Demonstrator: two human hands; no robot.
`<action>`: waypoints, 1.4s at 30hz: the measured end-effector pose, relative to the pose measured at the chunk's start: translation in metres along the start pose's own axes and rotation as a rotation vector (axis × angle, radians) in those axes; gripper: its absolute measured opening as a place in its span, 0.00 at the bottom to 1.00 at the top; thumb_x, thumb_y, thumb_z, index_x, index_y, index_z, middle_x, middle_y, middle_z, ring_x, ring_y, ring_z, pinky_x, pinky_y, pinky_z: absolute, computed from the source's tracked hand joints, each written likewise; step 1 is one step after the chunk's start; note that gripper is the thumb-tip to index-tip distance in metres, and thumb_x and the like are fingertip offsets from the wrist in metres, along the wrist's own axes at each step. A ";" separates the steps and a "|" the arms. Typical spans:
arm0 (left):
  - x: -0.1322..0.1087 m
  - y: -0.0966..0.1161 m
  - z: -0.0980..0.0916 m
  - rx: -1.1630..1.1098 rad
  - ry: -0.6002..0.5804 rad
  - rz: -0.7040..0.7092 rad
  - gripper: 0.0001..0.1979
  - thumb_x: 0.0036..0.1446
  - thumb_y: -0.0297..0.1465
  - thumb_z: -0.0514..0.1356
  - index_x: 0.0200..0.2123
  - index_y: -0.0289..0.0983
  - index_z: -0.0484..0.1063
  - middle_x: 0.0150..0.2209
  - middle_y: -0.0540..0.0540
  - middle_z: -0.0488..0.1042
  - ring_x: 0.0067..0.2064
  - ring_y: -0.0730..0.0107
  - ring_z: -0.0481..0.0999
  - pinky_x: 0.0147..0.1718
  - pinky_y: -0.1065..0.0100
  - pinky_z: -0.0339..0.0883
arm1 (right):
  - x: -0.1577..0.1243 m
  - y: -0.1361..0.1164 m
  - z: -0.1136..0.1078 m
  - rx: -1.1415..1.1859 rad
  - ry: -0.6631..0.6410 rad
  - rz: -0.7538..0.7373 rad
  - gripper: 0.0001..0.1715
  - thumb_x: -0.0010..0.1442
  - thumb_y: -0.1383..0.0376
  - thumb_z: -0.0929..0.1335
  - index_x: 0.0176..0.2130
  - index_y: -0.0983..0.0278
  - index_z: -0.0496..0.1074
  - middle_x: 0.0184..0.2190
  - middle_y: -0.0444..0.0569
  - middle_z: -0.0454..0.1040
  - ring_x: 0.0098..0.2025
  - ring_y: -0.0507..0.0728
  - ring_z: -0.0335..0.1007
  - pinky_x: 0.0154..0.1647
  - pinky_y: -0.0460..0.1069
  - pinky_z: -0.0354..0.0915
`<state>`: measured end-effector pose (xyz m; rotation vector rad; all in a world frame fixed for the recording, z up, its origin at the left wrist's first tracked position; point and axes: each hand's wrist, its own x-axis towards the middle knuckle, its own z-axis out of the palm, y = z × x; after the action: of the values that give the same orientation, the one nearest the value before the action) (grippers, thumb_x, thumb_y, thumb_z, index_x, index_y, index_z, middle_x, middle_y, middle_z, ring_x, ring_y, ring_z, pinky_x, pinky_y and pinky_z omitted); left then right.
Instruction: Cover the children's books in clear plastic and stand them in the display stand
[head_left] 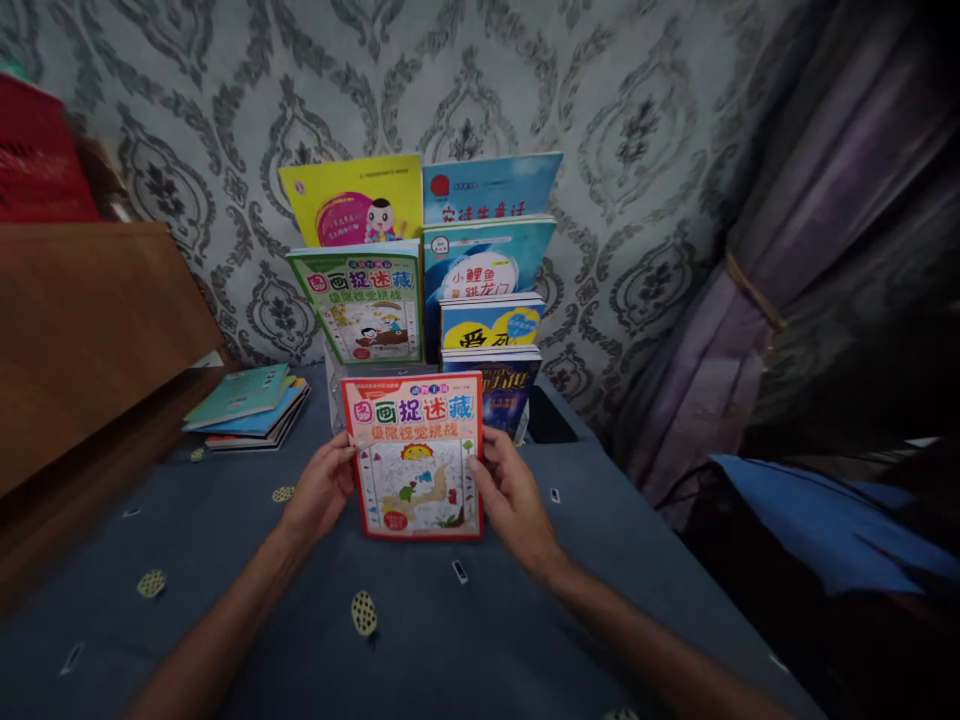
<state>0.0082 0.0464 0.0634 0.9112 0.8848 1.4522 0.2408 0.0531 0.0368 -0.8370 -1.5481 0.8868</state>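
Between my two hands a red-bordered children's picture book [420, 480] is held upright, its cover facing me. My left hand [324, 488] grips its left edge, and my right hand [516, 492] holds the right edge with the thumb on the cover. Just behind stands a tiered book rack, mostly hidden by its books. On its left side are a green picture book [369, 318] and, above it, a yellow book [351, 195]. Its right side bears a light blue book [491, 185], a teal book [484, 255], a yellow-and-blue book [491, 325] and a dark blue book [514, 395].
A small pile of books [240, 400] lies on the blue cloth-covered table [300, 620] at left. Beside it stands a wooden cabinet [90, 340] with a red box [41, 150] on top. A tied purple curtain [757, 270] hangs at right, near a blue item [817, 520].
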 end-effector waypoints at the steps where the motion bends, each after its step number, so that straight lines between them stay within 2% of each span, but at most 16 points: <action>1: 0.003 0.000 0.004 0.015 0.013 0.040 0.15 0.42 0.33 0.67 0.37 0.36 0.78 0.40 0.43 0.83 0.45 0.54 0.82 0.47 0.58 0.74 | 0.002 -0.005 0.002 -0.033 0.024 -0.039 0.17 0.70 0.58 0.61 0.56 0.59 0.62 0.52 0.56 0.76 0.51 0.61 0.75 0.50 0.58 0.73; 3: 0.007 -0.006 0.009 0.048 0.048 0.106 0.13 0.41 0.32 0.65 0.34 0.36 0.77 0.39 0.44 0.83 0.44 0.55 0.81 0.46 0.59 0.74 | 0.001 -0.006 0.008 -0.093 0.073 -0.099 0.17 0.70 0.60 0.60 0.57 0.59 0.62 0.53 0.56 0.75 0.52 0.61 0.74 0.52 0.58 0.72; 6: 0.008 -0.025 0.011 0.080 0.114 0.173 0.15 0.40 0.32 0.63 0.35 0.37 0.77 0.40 0.45 0.83 0.46 0.54 0.81 0.47 0.59 0.73 | -0.009 0.009 0.017 -0.137 0.152 -0.113 0.18 0.71 0.60 0.59 0.58 0.60 0.61 0.52 0.55 0.75 0.52 0.61 0.73 0.52 0.57 0.72; 10: 0.001 -0.054 -0.001 0.168 0.143 0.195 0.20 0.45 0.33 0.62 0.45 0.39 0.77 0.47 0.45 0.81 0.53 0.53 0.77 0.52 0.59 0.71 | -0.028 0.036 0.023 -0.166 0.179 -0.042 0.18 0.72 0.59 0.58 0.58 0.59 0.61 0.50 0.54 0.75 0.51 0.60 0.74 0.49 0.54 0.74; 14: -0.007 -0.067 -0.017 0.227 0.124 0.173 0.21 0.47 0.35 0.64 0.47 0.39 0.77 0.49 0.44 0.81 0.55 0.51 0.76 0.53 0.59 0.71 | -0.035 0.043 0.021 -0.181 0.134 -0.015 0.19 0.72 0.60 0.58 0.59 0.60 0.59 0.51 0.55 0.75 0.52 0.60 0.74 0.52 0.55 0.73; 25: -0.007 -0.070 -0.025 0.284 0.146 0.129 0.24 0.47 0.35 0.65 0.49 0.40 0.75 0.49 0.45 0.80 0.54 0.55 0.76 0.53 0.61 0.70 | -0.034 0.033 0.011 -0.192 0.018 -0.023 0.21 0.72 0.63 0.58 0.62 0.62 0.56 0.55 0.58 0.73 0.56 0.60 0.72 0.57 0.58 0.72; 37: -0.007 -0.070 -0.022 0.292 0.149 0.150 0.24 0.46 0.34 0.64 0.50 0.39 0.75 0.50 0.43 0.80 0.55 0.51 0.76 0.53 0.57 0.71 | -0.034 0.034 0.011 -0.219 0.027 -0.037 0.20 0.72 0.63 0.58 0.62 0.60 0.55 0.53 0.57 0.74 0.53 0.61 0.74 0.53 0.58 0.74; 42: -0.008 -0.069 -0.022 0.278 0.095 0.159 0.23 0.48 0.33 0.64 0.51 0.39 0.75 0.51 0.43 0.80 0.55 0.50 0.76 0.53 0.58 0.72 | -0.035 0.037 0.013 -0.225 0.051 -0.039 0.20 0.72 0.62 0.58 0.61 0.60 0.56 0.52 0.57 0.74 0.52 0.61 0.75 0.50 0.58 0.75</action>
<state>0.0168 0.0422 -0.0091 1.1476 1.1258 1.5418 0.2344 0.0385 -0.0129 -0.9784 -1.6339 0.6657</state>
